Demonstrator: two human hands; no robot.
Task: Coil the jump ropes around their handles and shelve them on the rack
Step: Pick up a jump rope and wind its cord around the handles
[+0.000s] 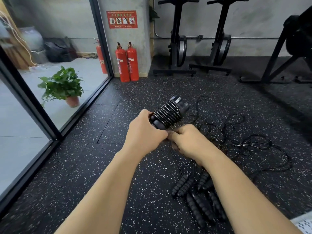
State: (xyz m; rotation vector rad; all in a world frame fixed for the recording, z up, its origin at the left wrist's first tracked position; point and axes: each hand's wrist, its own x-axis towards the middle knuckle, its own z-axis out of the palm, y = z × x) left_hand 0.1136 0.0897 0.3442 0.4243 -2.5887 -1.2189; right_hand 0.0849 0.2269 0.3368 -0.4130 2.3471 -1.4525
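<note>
My left hand (146,132) grips the near end of a pair of black jump-rope handles (170,114) held together, with thin black rope coiled in many turns around them. My right hand (189,141) is curled just right of it, pinching the rope's loose end close to the handles. On the floor to the right lies a tangle of loose black rope (244,137). Several more black ribbed handles (197,195) lie on the floor under my right forearm, partly hidden by it.
Speckled black rubber floor (104,166) all around. A glass wall with a black frame (55,132) runs along the left, a potted plant (64,86) behind it. Two red fire extinguishers (127,63) stand at a pillar. Black exercise machines (199,39) line the back wall.
</note>
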